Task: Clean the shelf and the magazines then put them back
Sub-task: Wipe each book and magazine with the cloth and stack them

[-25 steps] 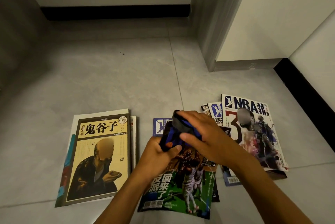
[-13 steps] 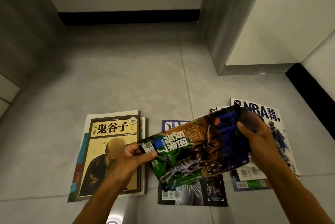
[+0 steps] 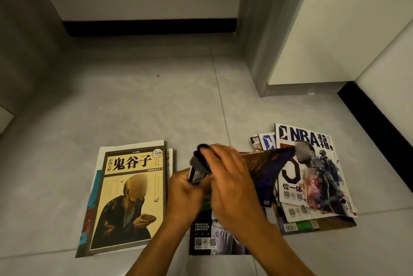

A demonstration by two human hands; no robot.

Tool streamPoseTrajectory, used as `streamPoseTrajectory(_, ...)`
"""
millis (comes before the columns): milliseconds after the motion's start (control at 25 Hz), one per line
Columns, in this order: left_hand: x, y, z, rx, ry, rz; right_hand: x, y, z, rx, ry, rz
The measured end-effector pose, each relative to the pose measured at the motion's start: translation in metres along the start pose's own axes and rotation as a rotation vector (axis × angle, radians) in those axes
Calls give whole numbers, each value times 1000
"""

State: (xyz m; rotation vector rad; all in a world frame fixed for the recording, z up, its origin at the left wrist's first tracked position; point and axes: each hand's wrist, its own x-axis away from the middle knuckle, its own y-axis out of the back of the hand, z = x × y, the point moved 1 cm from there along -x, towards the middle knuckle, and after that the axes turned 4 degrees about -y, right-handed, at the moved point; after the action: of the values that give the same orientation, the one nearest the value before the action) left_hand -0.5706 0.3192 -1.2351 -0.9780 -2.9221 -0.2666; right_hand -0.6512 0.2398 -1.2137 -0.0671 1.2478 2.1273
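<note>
I hold a dark, colourful magazine [image 3: 261, 170] lifted above the floor. My left hand [image 3: 185, 193] grips its left end. My right hand [image 3: 232, 181] holds a blue and grey cloth [image 3: 200, 161] against the magazine's cover, right next to my left hand. Under my hands another magazine [image 3: 214, 240] with a black cover lies flat on the floor. A fanned pile topped by an NBA magazine [image 3: 312, 164] lies to the right. A yellow book [image 3: 131, 197] tops a small stack to the left.
Everything lies on a grey tiled floor [image 3: 156, 108]. A grey door frame [image 3: 257, 29] and a white door stand at the back right. Black skirting [image 3: 149, 26] runs along the far wall and down the right wall. No shelf is in view.
My right hand has slid the cloth from the magazine's right end to its left end, up against my left hand. The camera has tipped upward a little.
</note>
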Motion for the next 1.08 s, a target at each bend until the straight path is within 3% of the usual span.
streamPoseTrajectory(120,-2,13,-2,38,32,-27,-11,8,-31,59,-16,13)
streamPoseTrajectory(280,-6,33,9,47,114,4,-1,37,-137,136,-267,116)
streamPoseTrajectory(360,-4,31,9,19,111,9,0,35,-131,145,-315,152)
streamPoseTrajectory(560,-4,21,5,-15,17,65,-1,9,-24,80,-2,53)
streamPoseTrajectory(640,-3,24,-1,-19,19,50,-6,14,-43,111,30,115)
streamPoseTrajectory(760,-5,32,-15,-111,10,-58,0,33,-119,73,-328,131)
streamPoseTrajectory(840,-11,42,-22,-120,-17,-176,15,50,-153,51,-552,-30)
streamPoseTrajectory(960,-18,44,-25,-79,-157,-310,26,60,-162,-106,-725,-237)
streamPoseTrajectory(1080,-4,3,-14,-426,-471,-184,25,52,-147,-358,-818,-232)
